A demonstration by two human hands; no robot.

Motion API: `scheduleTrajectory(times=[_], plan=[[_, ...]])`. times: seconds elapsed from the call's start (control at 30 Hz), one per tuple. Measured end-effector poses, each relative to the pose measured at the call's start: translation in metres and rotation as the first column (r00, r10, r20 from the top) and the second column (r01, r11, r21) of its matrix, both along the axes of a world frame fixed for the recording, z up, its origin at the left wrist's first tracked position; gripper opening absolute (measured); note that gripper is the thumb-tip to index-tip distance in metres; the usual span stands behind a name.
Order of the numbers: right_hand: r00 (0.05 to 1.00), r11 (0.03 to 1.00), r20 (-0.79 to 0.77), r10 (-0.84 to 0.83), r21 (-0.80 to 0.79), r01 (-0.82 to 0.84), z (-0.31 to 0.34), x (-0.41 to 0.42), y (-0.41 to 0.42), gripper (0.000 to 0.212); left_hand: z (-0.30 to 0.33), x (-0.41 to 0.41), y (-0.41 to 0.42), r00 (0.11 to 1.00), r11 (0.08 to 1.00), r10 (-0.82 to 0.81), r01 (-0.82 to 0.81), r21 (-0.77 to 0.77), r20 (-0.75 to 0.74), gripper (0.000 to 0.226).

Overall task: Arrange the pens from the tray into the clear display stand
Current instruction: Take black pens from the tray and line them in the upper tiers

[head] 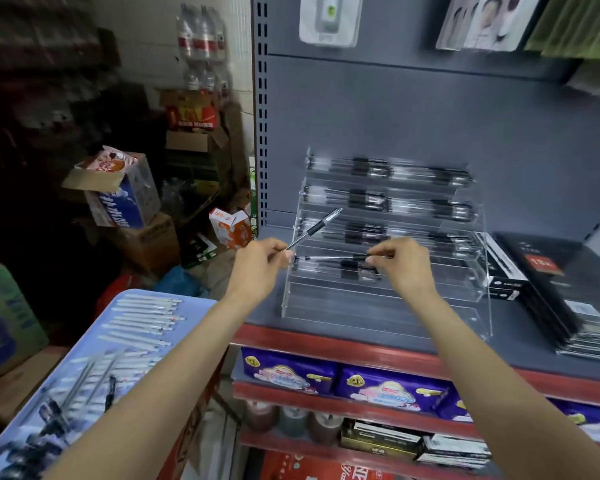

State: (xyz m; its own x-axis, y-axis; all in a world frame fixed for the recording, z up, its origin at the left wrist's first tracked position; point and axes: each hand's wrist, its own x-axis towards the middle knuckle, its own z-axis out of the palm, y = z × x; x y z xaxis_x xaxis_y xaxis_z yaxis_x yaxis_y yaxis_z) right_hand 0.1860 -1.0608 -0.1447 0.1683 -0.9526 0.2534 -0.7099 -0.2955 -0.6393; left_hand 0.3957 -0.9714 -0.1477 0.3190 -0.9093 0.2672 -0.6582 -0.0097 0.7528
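Note:
A clear stepped display stand (478,299) sits on the grey shelf, its upper tiers filled with black-grip pens. My left hand (260,268) pinches one pen (317,228) by its tip end, the pen slanting up to the right in front of the stand. My right hand (400,263) holds a second pen (333,258) lying level over the stand's fourth tier, just above pens that rest there. A light blue tray (194,306) at lower left carries several white and black pens (142,320).
The grey shelf (361,336) has a red front edge. Black boxes (548,271) stand right of the stand. Purple packs (388,386) fill the shelf below. Cardboard boxes (118,188) pile up on the floor to the left.

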Motion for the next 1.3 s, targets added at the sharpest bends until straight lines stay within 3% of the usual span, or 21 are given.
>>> scheduleTrajectory(times=[0.2, 0.33, 0.43, 0.53, 0.6, 0.7, 0.8, 0.87, 0.97, 1.07, 1.17, 1.3], plan=[[0.994, 1.0, -0.111, -0.007, -0.023, 0.004, -0.01, 0.007, -0.002, 0.006, 0.0, -0.001, -0.001, 0.995, 1.0, -0.02, 0.019, 0.013, 0.096, 0.017], [0.962, 0.998, -0.269, -0.045, -0.06, 0.03, -0.009, 0.014, -0.002, 0.009, 0.002, 0.001, -0.003, 0.991, 0.999, -0.028, 0.026, 0.022, 0.134, 0.017], [0.953, 0.998, -0.304, 0.005, -0.054, -0.022, -0.011, 0.015, -0.008, 0.011, 0.001, 0.002, -0.004, 0.99, 0.999, -0.031, 0.028, 0.023, 0.14, 0.017], [0.989, 0.998, -0.133, 0.067, -0.011, -0.069, -0.01, 0.012, -0.009, 0.017, 0.002, 0.0, -0.003, 0.984, 1.0, -0.015, 0.019, -0.017, 0.179, 0.017], [0.983, 0.993, 0.159, 0.093, 0.06, -0.104, -0.003, 0.007, -0.002, 0.028, 0.004, -0.001, -0.003, 0.976, 0.998, -0.008, 0.022, -0.064, 0.218, 0.018], [0.84, 0.95, 0.52, 0.155, 0.155, -0.271, 0.009, -0.002, 0.01, 0.035, 0.007, -0.004, -0.004, 0.957, 0.994, -0.052, 0.077, -0.078, 0.286, 0.022], [0.804, 0.934, 0.555, 0.216, 0.124, -0.336, 0.015, -0.006, 0.016, 0.019, 0.01, -0.011, -0.009, 0.94, 0.986, -0.126, 0.154, -0.066, 0.317, 0.023], [0.804, 0.948, 0.56, 0.201, 0.096, -0.304, 0.015, -0.011, 0.015, 0.016, 0.01, -0.016, -0.013, 0.957, 0.984, -0.131, 0.156, -0.081, 0.258, 0.024], [0.838, 0.972, 0.532, 0.122, 0.107, -0.209, 0.009, -0.02, 0.009, 0.012, 0.005, -0.014, -0.019, 0.979, 0.995, -0.042, 0.06, -0.085, 0.199, 0.039], [0.902, 0.989, 0.43, 0.048, 0.104, -0.102, -0.002, -0.026, 0.002, 0.01, -0.003, -0.001, -0.025, 0.976, 1.0, 0.001, -0.007, 0.026, 0.219, 0.05], [0.976, 0.998, 0.219, 0.02, 0.051, -0.032, -0.007, -0.022, -0.001, 0.007, -0.007, 0.005, -0.026, 0.984, 0.991, -0.053, 0.031, 0.13, 0.168, 0.039], [0.999, 0.999, 0.025, 0.031, 0.009, -0.031, -0.009, -0.011, -0.002, 0.01, -0.008, 0.008, -0.026, 0.989, 0.99, -0.061, 0.042, 0.137, 0.135, 0.035]])
